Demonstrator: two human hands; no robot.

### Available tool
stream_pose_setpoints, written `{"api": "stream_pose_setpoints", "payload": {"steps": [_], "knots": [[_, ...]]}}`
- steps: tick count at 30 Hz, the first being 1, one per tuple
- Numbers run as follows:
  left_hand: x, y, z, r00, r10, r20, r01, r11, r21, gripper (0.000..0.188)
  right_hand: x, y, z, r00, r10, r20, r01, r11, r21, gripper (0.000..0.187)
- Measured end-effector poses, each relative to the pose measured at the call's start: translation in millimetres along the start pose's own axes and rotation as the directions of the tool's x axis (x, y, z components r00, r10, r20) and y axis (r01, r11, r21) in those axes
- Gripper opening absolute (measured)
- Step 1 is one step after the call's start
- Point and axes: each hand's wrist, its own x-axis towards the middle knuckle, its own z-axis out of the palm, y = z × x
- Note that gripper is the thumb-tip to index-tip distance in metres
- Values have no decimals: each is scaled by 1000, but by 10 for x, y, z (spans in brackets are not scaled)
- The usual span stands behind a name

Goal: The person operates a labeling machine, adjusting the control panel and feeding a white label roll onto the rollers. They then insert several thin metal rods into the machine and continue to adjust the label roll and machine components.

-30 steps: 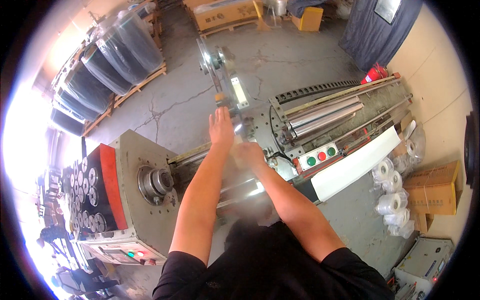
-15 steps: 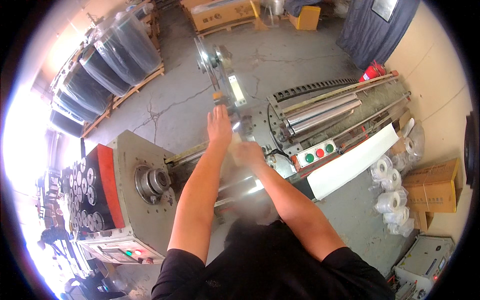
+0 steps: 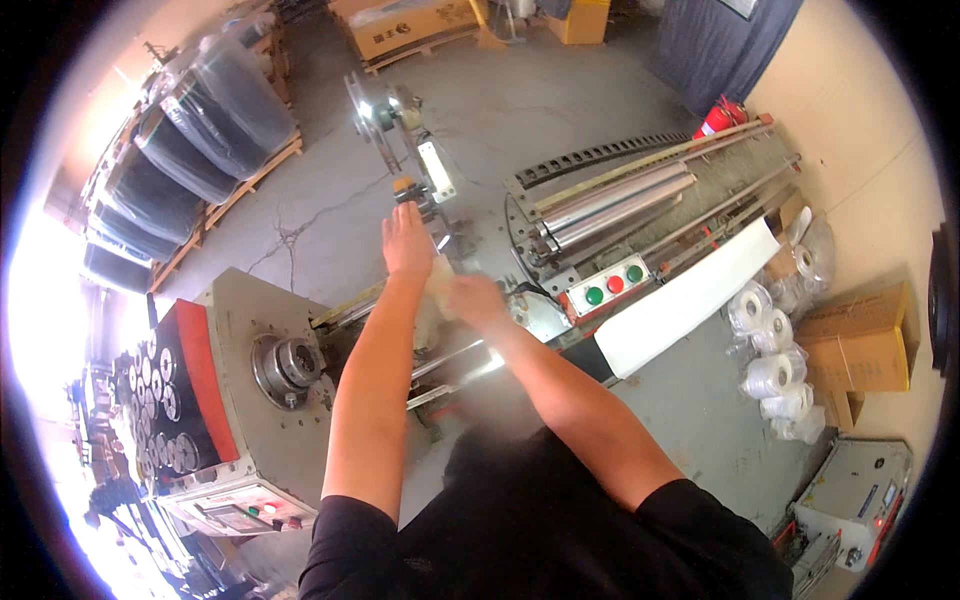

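My left hand (image 3: 407, 242) reaches forward over the machine, fingers stretched out, their tips against a metal part beside a small orange-brown block (image 3: 404, 188). My right hand (image 3: 476, 303) is just nearer and to the right, blurred by motion, its fingers curled. A pale, soft-looking piece (image 3: 440, 277) shows at its fingers, between the two hands; the kind is too smeared to tell. Below the hands, a shiny metal roller (image 3: 465, 362) runs across, partly hidden by my right forearm.
At left stands a grey machine housing (image 3: 265, 420) with a round metal hub (image 3: 291, 370). A button box (image 3: 610, 286) and a white sheet (image 3: 690, 300) lie to the right. Farther right are plastic-wrapped rolls (image 3: 770, 375) and a carton (image 3: 855, 340). Large wrapped dark rolls (image 3: 205, 140) stand far left.
The whole view has shifted, so the machine and both hands sit farther left in the picture. Relative to the machine, my hands stay in nearly the same place; the right one is still blurred.
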Motion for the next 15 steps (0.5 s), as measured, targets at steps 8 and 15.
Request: {"api": "stream_pose_setpoints", "payload": {"steps": [8,15], "knots": [[-382,113,454,887,-462,-8,363,707,-606,56,-228,-398,-325,973,229,4,-220,929,298,31],[-617,37,597,769,-259,584,604,-3,-797,21,-438,-474,-412,962,275,1,-256,896,361,24]]}}
